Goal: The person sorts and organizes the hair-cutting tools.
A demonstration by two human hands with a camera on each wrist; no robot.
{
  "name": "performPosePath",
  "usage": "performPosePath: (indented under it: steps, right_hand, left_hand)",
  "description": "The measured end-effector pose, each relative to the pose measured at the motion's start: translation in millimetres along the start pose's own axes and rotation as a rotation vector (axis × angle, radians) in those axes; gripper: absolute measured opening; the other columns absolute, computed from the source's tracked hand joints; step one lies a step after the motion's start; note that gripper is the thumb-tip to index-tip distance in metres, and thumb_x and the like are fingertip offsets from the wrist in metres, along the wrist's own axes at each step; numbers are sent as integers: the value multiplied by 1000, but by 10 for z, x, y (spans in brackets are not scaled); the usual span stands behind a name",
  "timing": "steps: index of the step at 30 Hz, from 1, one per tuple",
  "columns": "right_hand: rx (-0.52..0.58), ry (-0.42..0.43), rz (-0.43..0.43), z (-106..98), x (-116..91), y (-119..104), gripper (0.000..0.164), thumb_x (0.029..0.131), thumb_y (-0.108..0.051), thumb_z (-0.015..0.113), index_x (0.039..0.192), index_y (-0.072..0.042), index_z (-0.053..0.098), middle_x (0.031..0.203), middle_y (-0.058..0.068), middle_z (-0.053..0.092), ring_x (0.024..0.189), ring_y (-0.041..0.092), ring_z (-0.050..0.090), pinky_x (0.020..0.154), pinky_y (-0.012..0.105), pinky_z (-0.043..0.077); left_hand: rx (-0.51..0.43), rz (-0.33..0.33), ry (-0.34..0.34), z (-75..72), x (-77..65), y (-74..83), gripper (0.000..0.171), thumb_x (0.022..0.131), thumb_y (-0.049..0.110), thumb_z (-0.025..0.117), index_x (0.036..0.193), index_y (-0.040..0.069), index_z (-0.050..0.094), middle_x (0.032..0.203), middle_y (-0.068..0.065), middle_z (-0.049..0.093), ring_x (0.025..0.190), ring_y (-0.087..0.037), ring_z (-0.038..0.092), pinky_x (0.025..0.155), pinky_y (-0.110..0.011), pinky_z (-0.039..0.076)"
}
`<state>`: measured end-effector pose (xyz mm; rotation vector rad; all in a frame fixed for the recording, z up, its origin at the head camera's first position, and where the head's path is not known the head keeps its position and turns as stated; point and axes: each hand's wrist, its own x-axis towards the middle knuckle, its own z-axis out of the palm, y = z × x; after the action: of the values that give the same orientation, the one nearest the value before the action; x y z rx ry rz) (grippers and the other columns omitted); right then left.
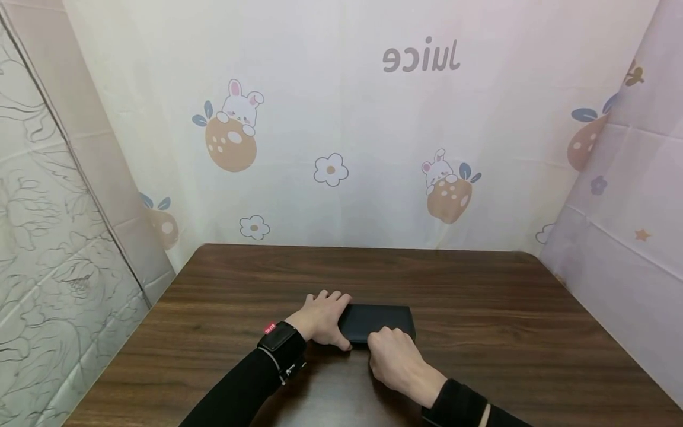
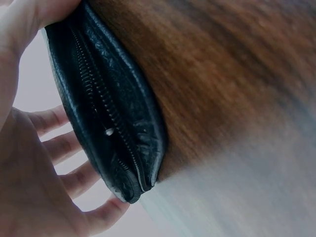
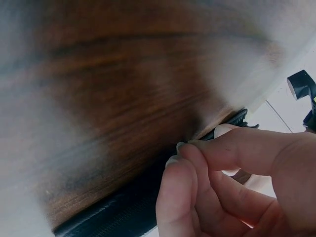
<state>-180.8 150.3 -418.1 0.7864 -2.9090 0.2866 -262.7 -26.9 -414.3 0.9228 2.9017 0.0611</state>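
A flat black zip pouch (image 1: 379, 317) with a leather-like grain lies on the table. My left hand (image 1: 322, 319) holds its left end, thumb at the near edge and spread fingers at the far side. In the left wrist view the zipper teeth (image 2: 117, 121) stand parted at this end, leaving a narrow gap with a small pale spot in it. My right hand (image 1: 397, 360) is curled at the pouch's near edge, towards its right half. Its thumb and fingertips (image 3: 174, 161) pinch together at the zipper side, hiding the zipper pull between them.
The dark wood-grain table (image 1: 480, 296) extends around the pouch on every side. A pale curtain (image 1: 341, 107) printed with rabbits and fruit hangs behind its back edge. Patterned panels (image 1: 58, 267) stand at the left. Both wrists wear black bands (image 1: 283, 347).
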Motion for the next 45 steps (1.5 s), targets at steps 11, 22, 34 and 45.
performPosePath:
  steps: [11,22,34,45]
  right_hand:
    - [27,5,-10,-5,-46,0,27,74,-2,56,55,-18,46,51,-7,37,40,6,33,36,22,33]
    - [150,-45,77,-37,-128,85,36,75,-6,57,47,-21,41,41,-14,25,32,1,24,32,18,21]
    - [299,-78,191,-76,-124,112,39,74,-9,54,45,-22,31,40,-12,20,33,4,14,35,22,14]
    - [383,-89,263,-89,-108,103,35,76,-12,55,44,-19,43,38,-12,41,32,6,36,34,23,26]
  left_hand:
    - [-3,-11,3,6,-38,55,89,60,66,69,133,24,38,122,4,45,106,-20,41,83,-47,36]
    - [-16,-4,41,40,-102,77,87,65,62,67,135,21,37,125,2,45,108,-21,41,86,-46,35]
    - [38,12,154,98,-226,135,79,71,56,64,135,15,42,129,-3,45,117,-22,39,97,-44,31]
    - [84,164,339,63,-432,383,24,82,35,65,93,16,57,89,2,49,82,-13,46,69,-28,43]
